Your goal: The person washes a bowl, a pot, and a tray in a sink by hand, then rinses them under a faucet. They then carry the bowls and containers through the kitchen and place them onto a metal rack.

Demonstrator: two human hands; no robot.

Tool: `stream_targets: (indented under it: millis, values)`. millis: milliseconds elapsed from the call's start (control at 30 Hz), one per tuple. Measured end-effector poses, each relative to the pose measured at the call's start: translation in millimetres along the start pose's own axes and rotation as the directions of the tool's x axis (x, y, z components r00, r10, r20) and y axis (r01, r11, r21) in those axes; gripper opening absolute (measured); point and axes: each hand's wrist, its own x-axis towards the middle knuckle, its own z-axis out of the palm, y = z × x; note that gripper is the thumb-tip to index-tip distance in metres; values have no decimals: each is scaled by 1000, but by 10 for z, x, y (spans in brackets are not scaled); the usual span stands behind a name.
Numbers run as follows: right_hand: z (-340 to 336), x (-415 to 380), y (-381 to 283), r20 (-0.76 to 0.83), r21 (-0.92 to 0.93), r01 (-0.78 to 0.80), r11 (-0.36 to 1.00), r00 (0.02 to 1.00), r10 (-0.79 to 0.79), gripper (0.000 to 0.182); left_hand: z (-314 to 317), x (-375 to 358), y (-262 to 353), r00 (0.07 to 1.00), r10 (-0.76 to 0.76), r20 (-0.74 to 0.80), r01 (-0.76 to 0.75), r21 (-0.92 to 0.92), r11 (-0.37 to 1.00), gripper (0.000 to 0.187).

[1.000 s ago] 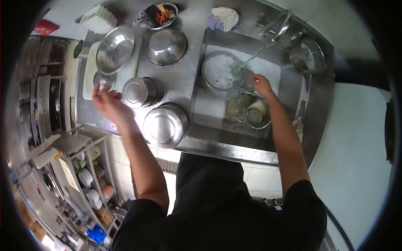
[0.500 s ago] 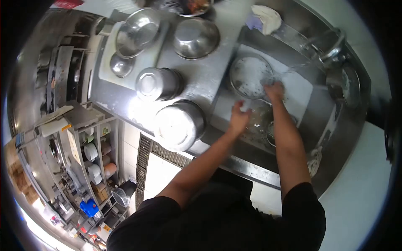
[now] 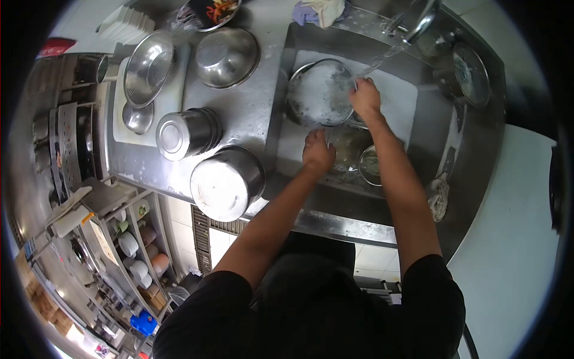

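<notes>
A round metal basin (image 3: pixel 321 96) with white suds in it sits in the sink (image 3: pixel 341 39), tilted slightly. My right hand (image 3: pixel 366 99) is closed on its right rim, beside the running water. At the basin's near edge my left hand (image 3: pixel 318 152) has its fingers bent against the rim, their tips partly hidden. Just right of my left hand, murky water covers the sink floor. A small metal bowl (image 3: pixel 371 164) lies there, partly behind my right forearm.
Water runs from the faucet (image 3: pixel 421 24) at the back. Left of the sink stand upturned pots (image 3: pixel 220 191), an upturned metal bowl (image 3: pixel 227 57) and a colander (image 3: pixel 149 69) on a white board. A pot (image 3: pixel 469 75) sits at the right corner, above a scrubbing cloth (image 3: pixel 439 197).
My left hand, earlier apart from the basin with its fingers spread, has come up to the near rim. My right hand stays at the right rim. The view has shifted.
</notes>
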Motion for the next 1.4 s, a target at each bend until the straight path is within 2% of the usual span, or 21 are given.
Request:
stream_targets:
  millis: [67,167,233,267,333,400,467,533,600,667,733,833,900,1033,1133,1200,1233,1267,1300,1367,1400]
  values:
    - [-214,-76,-109,-41,41,93,995,995,-92,27,234,61,-46,987,158,-17,-148,259,954,57]
    - [-777,-298,-196,-179,22,66,998,982,-61,24,301,245,12,989,108,104,-143,439,887,49]
    - [-1048,-406,71,-319,10,16,1000,948,-12,25,290,437,-73,956,290,33,-266,507,820,53]
    - [-1178,-471,210,-271,-1,-66,998,961,63,24,288,538,-111,925,381,0,-321,537,780,55]
    - [-1311,-525,420,-191,-3,-167,986,968,163,21,312,749,-73,947,306,97,-299,612,732,51]
    - [-1192,-604,738,-129,17,-213,977,968,213,17,484,1024,-310,976,158,148,-210,470,857,40]
    - [-1158,-660,919,-183,97,-163,982,967,178,13,348,1201,-274,931,-2,365,-212,545,811,29]
    - [-1428,-745,888,-296,213,-95,972,942,157,15,136,1076,-149,936,140,324,-319,609,726,27]
    - [-2046,-775,588,-374,324,-84,943,904,209,19,159,1179,-247,890,190,415,-434,641,632,27]
    - [-2529,-572,645,-606,234,103,967,793,62,23,137,1109,-265,856,200,476,-492,632,599,26]
    - [-2874,-153,839,-680,224,60,973,725,112,29,-98,1081,14,845,218,488,-506,597,623,26]
    - [-2764,842,1627,-294,93,-185,978,934,205,39,-418,975,433,894,158,418,-395,574,717,30]
    - [-2585,1279,1714,-44,-145,-336,931,942,333,44,-597,918,657,916,147,372,-322,465,825,40]
    - [-2365,1323,1535,-114,-242,-471,848,882,457,60,-776,955,631,953,173,247,-246,305,920,69]
    - [-2521,1217,1455,-121,-205,-481,852,877,466,60,-860,1224,294,977,199,74,-199,-1,980,73]
    - [-2692,1152,1495,-187,-198,-492,848,868,460,56,-1217,1124,367,990,75,123,-40,-267,963,70]
    - [-2826,1102,1581,-239,-78,-466,881,867,437,53,-1401,1058,430,987,21,157,43,-392,919,69]
    - [-2949,1024,1610,-290,41,-427,903,860,420,51,-1372,1143,278,987,161,-22,-153,-463,873,66]
    - [-3103,783,1461,-354,143,-332,932,862,362,47,-1512,1050,356,993,112,-31,-110,-560,821,67]
    - [-3204,115,1058,-480,406,-54,912,836,264,42,-1862,631,689,999,18,-28,-33,-737,675,70]
    - [-3113,-173,822,-543,544,127,829,807,232,43,-1958,471,793,995,58,-78,-97,-743,662,75]
